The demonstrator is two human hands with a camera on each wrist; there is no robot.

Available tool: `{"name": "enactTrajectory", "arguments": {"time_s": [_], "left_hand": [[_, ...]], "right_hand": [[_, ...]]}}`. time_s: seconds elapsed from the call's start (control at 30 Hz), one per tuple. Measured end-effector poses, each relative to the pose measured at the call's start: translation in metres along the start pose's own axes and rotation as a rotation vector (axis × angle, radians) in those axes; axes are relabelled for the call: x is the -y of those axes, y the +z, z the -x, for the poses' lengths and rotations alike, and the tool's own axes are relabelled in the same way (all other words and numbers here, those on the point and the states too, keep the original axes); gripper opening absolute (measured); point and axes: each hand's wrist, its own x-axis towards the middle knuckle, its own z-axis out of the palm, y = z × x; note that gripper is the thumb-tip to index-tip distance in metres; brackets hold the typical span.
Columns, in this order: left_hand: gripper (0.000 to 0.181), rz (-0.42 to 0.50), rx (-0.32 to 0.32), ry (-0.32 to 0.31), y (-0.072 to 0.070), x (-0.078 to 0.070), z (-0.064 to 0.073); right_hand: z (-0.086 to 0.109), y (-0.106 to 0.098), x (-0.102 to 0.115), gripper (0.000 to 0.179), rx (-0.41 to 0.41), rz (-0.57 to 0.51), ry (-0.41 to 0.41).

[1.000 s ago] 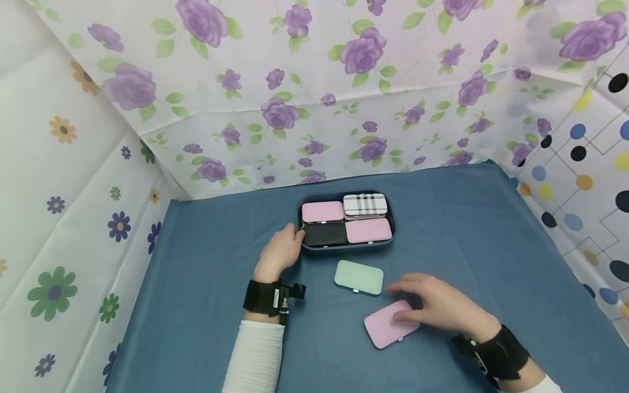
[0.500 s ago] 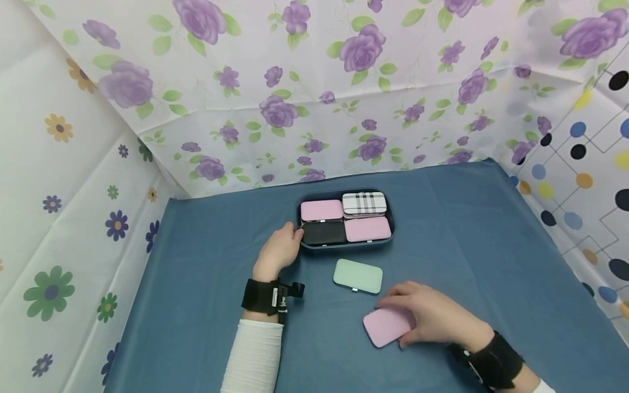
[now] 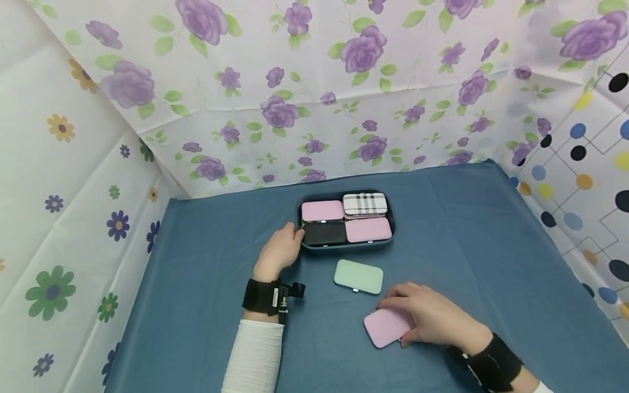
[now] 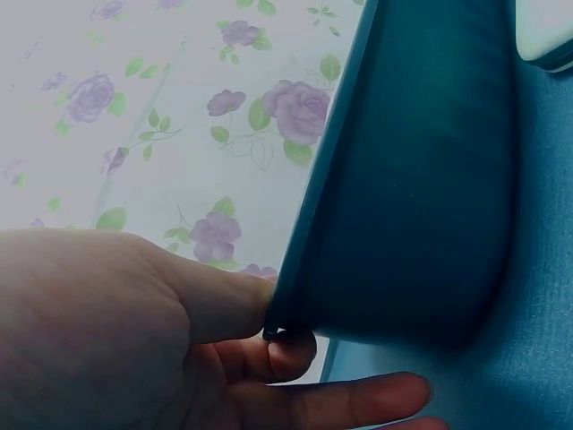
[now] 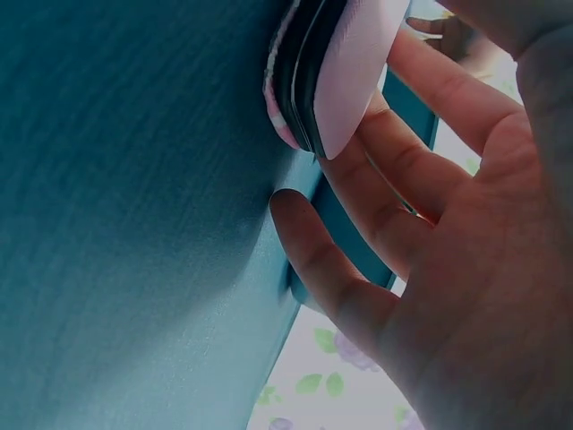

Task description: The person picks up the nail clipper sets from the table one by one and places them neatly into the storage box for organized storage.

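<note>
My left hand [image 3: 279,250] pinches the left rim of a dark blue bin [image 3: 339,249]; thumb and finger meet over its edge in the left wrist view. Inside the bin sit a black clasp case [image 3: 324,233], two pink cases and a plaid case [image 3: 365,203]. With thumb and fingers on opposite long edges, my right hand [image 3: 434,314] grips a small pink clasp case [image 3: 387,328] low over the cloth; its dark side seam shows in the right wrist view. A mint green clasp case [image 3: 358,277] lies between bin and pink case.
Blue cloth [image 3: 211,262] covers the table. A floral sheet [image 3: 314,93] hangs behind it, a flowered sheet [image 3: 73,229] on the left and a dotted sheet [image 3: 580,180] on the right.
My right hand has come down around the pink case and closed its thumb and fingers on its edges. The left hand and bin have stayed put.
</note>
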Motion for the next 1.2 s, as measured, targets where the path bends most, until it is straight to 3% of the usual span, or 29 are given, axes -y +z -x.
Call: {"name": "enactTrajectory", "arguments": {"time_s": [0.5, 0.8, 1.0, 1.2], "left_hand": [[0.032, 0.005, 0.002, -0.004, 0.002, 0.000, 0.000], [0.031, 0.015, 0.005, -0.009, 0.001, -0.001, 0.001], [0.031, 0.014, 0.006, -0.008, 0.000, -0.002, 0.001], [0.031, 0.011, 0.005, -0.002, 0.000, -0.001, 0.002]], "right_hand": [[0.001, 0.000, -0.002, 0.069, -0.006, 0.038, 0.000], [0.002, -0.006, -0.004, 0.069, -0.018, -0.012, 0.008], [0.001, -0.019, -0.007, 0.068, -0.043, -0.014, 0.016], [-0.007, -0.046, -0.009, 0.070, -0.126, 0.017, -0.014]]}}
